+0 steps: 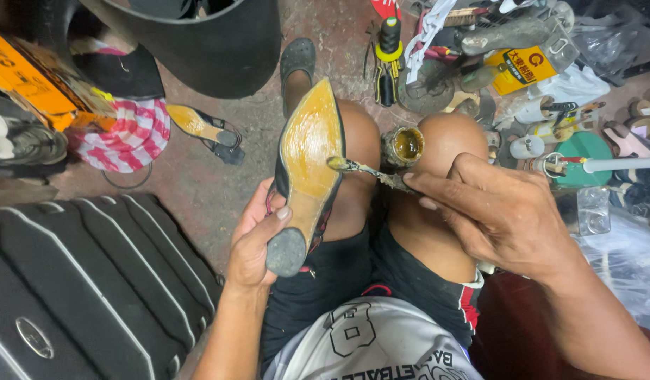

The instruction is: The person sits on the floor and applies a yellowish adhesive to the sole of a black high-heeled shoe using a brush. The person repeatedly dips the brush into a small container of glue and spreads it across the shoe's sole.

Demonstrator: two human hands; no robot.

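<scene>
Fingers (265, 224) of left hand (258, 243) clamped round the heel end of the upturned shoe (307, 162), sole tilted up to take glue. Right of shoe, right hand (497, 211) pinched shut on a thin brush (371, 171), tip touching the glossy sole. Just right of shoe, wedged between knees for easy reach: small open glue jar (404, 146).

My arms are bare, no sleeves, no gloves, no watch or rings on my left hand (258, 236) or right hand (501, 211). Knees bare. Black shorts (339, 281), with a red and white trim band at the hem of the leg to the right. Below the shorts in frame: light grey jersey (381, 348), black outlined lettering and a large outlined numeral. Nails short, unpainted.
</scene>
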